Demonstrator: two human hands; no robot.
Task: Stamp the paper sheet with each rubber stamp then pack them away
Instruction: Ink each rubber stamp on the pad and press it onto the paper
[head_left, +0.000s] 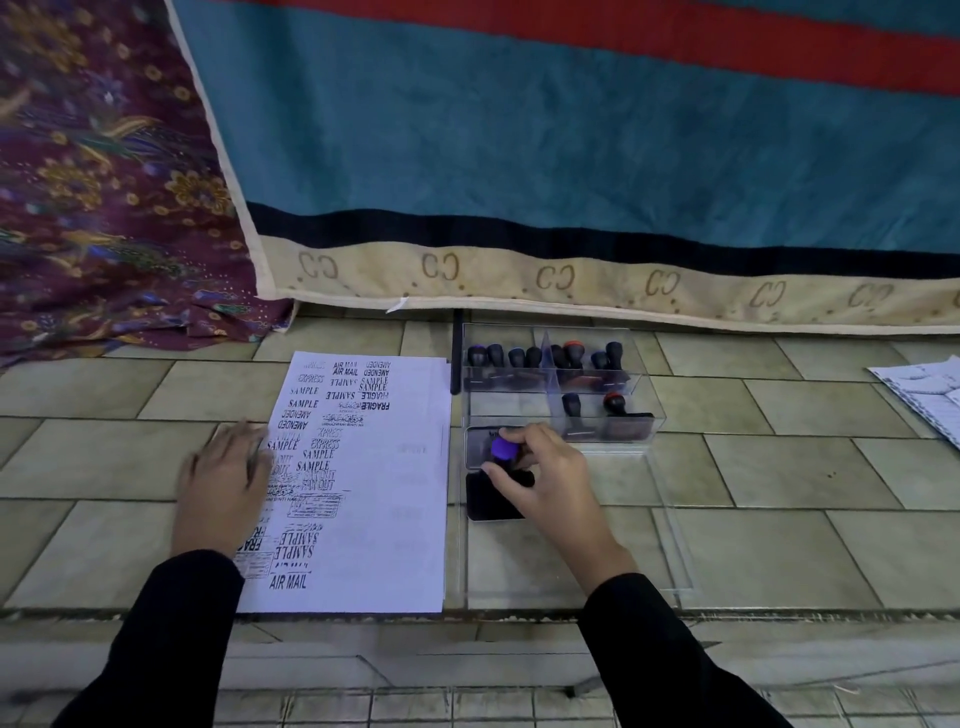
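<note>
A white paper sheet (363, 499) lies on the tiled surface, its left half covered with black stamp prints. My left hand (223, 483) rests flat on the sheet's left edge. My right hand (545, 478) grips a rubber stamp with a purple top (503, 448) and holds it down on the black ink pad (488, 499), whose open lid (480, 441) stands behind it. A clear plastic organiser box (639, 410) beyond the pad holds several black-handled stamps, two with orange tops.
The box's clear lid (670, 545) lies flat to the right of the ink pad. A teal and red blanket (571, 156) hangs behind, with patterned maroon cloth (104, 182) to the left. More printed paper (930, 389) lies at the far right. A black pen (456, 353) lies beside the box.
</note>
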